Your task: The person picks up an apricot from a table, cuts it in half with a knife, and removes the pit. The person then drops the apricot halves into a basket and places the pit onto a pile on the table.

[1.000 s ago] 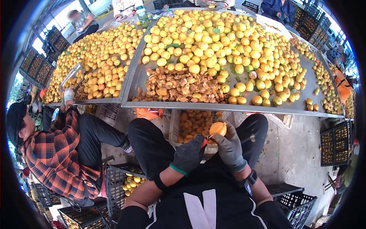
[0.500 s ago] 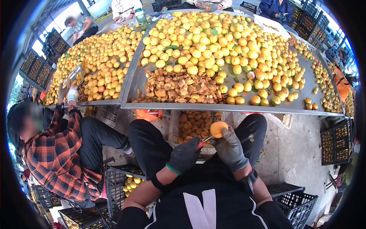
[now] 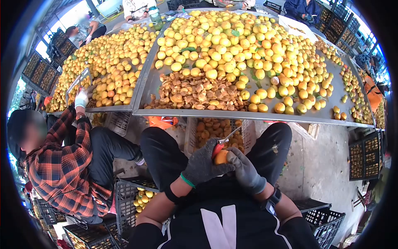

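Apricot (image 3: 221, 157) low over lap, mostly hidden, squeezed between two gloved hands. Left hand (image 3: 203, 164) clenched round red knife (image 3: 226, 140), blade poking up. Right hand (image 3: 245, 170) wrapped on fruit's other side. Crate (image 3: 190, 139) half hidden under table edge (image 3: 248, 117). Little room: own legs (image 3: 166, 153) both sides, person in checked shirt (image 3: 62, 166) close on left.

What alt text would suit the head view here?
The left hand, holding a red-handled knife, and the right hand grip one orange fruit together. Beyond, a metal table is heaped with yellow fruit; a person in plaid sits alongside.
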`<control>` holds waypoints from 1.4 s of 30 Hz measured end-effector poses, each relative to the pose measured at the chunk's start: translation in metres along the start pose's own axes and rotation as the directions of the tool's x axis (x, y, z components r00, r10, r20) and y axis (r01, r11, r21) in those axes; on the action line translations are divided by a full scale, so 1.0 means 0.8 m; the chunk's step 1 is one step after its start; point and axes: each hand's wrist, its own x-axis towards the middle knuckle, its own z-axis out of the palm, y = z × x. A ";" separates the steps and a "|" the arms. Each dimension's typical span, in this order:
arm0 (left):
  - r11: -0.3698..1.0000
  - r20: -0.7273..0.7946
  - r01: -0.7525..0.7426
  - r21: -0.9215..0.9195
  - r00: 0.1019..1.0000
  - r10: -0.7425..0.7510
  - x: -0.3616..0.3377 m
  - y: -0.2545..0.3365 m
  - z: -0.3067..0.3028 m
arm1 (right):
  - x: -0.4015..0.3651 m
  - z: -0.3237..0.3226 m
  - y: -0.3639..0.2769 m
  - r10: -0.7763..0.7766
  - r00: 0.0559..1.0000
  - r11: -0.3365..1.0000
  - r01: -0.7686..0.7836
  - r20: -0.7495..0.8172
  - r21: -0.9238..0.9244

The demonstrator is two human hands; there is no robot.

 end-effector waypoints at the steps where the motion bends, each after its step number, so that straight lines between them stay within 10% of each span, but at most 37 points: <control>1: 0.999 -0.014 0.027 -0.028 1.000 -0.027 -0.002 0.005 0.000 | -0.003 0.002 -0.004 0.058 0.998 0.998 -0.058 0.009 -0.033; 7: 0.979 -0.179 -0.032 -0.200 0.984 -0.005 0.010 0.003 0.009 | 0.004 0.026 0.000 -0.358 0.925 0.933 0.348 -0.131 -0.091; 18: 0.541 -0.105 0.124 -0.832 0.922 -0.372 0.019 0.003 0.014 | 0.009 0.036 -0.014 -0.293 0.952 0.948 0.301 -0.090 0.100; 20: 0.294 -0.034 0.119 -0.948 0.883 -0.467 0.021 0.001 0.011 | 0.008 0.036 -0.014 -0.270 0.960 0.935 0.281 -0.080 0.217; 26: -0.076 0.075 0.047 -0.996 0.903 -0.423 0.029 -0.022 0.019 | 0.008 0.032 -0.006 -0.416 0.909 0.897 0.406 0.026 0.174; 30: -0.117 0.113 0.063 -0.991 0.859 -0.499 0.031 -0.029 0.016 | 0.007 0.029 -0.008 -0.356 0.934 0.806 0.282 0.045 0.520; 32: -0.413 0.221 0.136 -0.900 0.961 -0.165 0.029 -0.046 0.004 | 0.007 0.020 -0.012 -0.301 0.953 0.657 0.178 0.038 0.732; 39: -0.411 0.284 0.180 -0.894 0.936 -0.207 0.029 -0.045 -0.009 | 0.027 -0.020 0.000 -0.031 0.997 0.570 -0.037 0.067 0.821; 42: -0.441 0.334 0.192 -0.877 0.903 -0.271 0.027 -0.051 -0.001 | 0.053 -0.020 0.013 -0.049 0.987 0.859 0.119 -0.151 0.498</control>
